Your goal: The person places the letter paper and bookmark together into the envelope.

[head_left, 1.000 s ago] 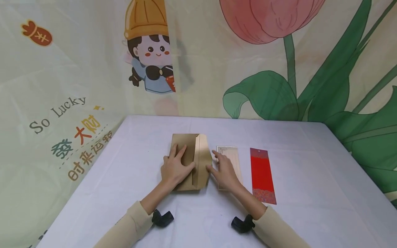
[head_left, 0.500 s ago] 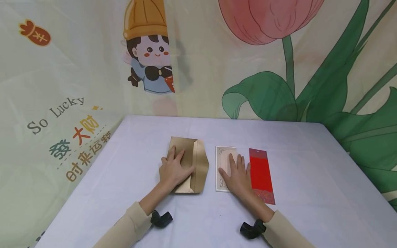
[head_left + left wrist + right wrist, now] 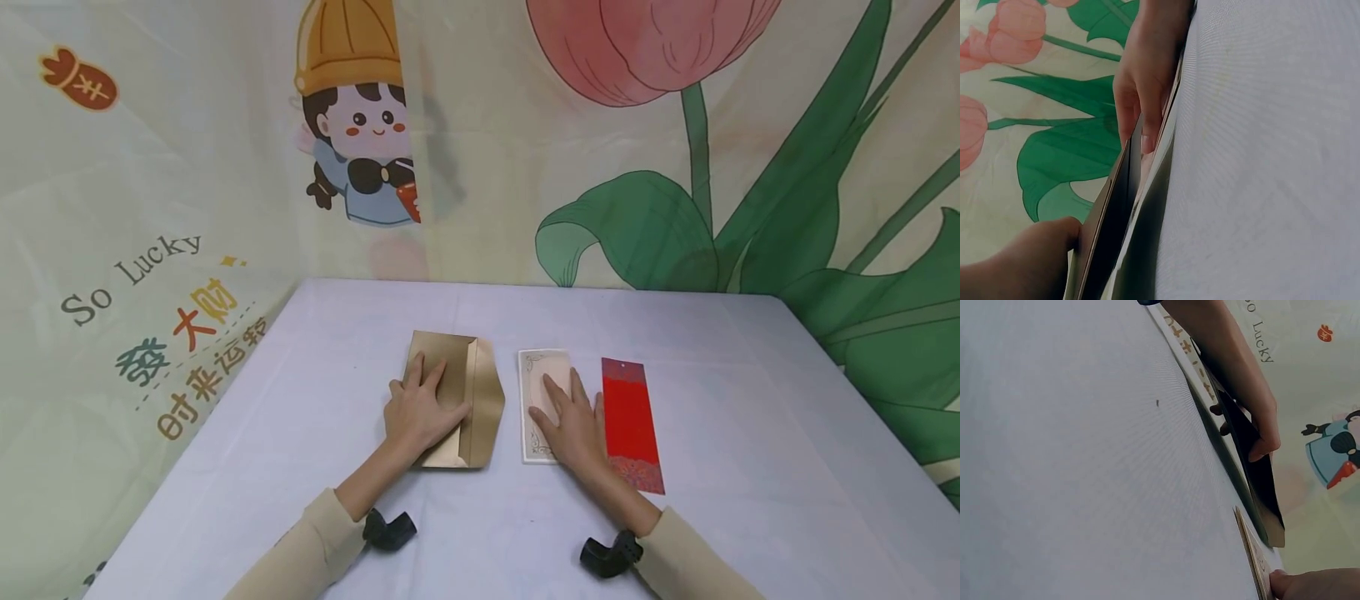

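A gold envelope (image 3: 487, 404) lies left of centre on the table, its pointed flap folded out to the right. My left hand (image 3: 423, 408) rests spread on it, thumb by the flap's fold and two fingers pointing away from me. To the right is a small stack of cream paper cards (image 3: 532, 437) with an ornate printed border. My right hand (image 3: 577, 425) lies over these cards with fingers spread and the thumb on their face. In the right wrist view the right thumb (image 3: 1282, 584) touches the stack's upper face, and layered edges show.
A long red paper strip (image 3: 630, 417) with patterned ends lies just right of my right hand, partly behind it. The white tablecloth (image 3: 735, 417) covers the table up to a printed backdrop (image 3: 480, 142).
My right hand has left the envelope's flap and moved right onto the cream cards. The envelope's flap lies lower, and the left hand stays on the envelope.
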A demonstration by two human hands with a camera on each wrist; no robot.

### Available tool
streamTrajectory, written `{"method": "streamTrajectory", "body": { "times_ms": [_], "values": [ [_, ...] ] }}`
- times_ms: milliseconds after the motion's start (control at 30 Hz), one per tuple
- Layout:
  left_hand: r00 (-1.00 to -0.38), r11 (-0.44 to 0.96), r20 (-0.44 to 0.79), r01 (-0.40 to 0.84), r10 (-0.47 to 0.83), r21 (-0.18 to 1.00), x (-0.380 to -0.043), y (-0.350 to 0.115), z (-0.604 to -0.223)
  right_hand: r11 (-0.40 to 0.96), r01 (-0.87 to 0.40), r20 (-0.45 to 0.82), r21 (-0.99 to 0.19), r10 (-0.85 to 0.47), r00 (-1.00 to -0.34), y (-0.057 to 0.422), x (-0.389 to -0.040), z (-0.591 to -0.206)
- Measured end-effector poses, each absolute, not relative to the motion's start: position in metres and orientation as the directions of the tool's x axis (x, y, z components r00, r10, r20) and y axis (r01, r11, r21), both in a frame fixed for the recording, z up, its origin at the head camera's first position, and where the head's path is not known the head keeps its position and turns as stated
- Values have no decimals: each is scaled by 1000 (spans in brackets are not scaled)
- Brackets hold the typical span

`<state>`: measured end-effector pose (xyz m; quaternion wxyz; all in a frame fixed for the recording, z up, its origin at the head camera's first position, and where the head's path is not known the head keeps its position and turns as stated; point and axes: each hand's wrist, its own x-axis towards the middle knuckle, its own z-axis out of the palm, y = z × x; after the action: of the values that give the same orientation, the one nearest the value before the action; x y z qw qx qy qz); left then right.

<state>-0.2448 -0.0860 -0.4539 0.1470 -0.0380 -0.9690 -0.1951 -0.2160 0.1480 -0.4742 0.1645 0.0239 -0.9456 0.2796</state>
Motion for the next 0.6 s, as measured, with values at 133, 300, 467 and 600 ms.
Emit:
{"method": "streamTrajectory", "body": {
  "times_ms": [133, 300, 467, 600],
  "values": [
    [-952, 920, 305, 131, 13, 369, -245, -86, -454, 734, -186, 361, -653, 86, -929, 148, -217, -472],
    [-954, 926, 301, 124, 12, 358, -246, -87, -454, 606, -137, 281, -784, 150, -948, 148, -217, -469],
    [-954, 928, 299, 121, 11, 352, -246, -87, -454, 543, -64, 171, -837, 149, -974, 150, -218, -467],
    [-956, 929, 293, 132, 27, 346, -246, -87, -455, 487, -24, 121, -873, 171, -978, 153, -218, -466]
  ]
}}
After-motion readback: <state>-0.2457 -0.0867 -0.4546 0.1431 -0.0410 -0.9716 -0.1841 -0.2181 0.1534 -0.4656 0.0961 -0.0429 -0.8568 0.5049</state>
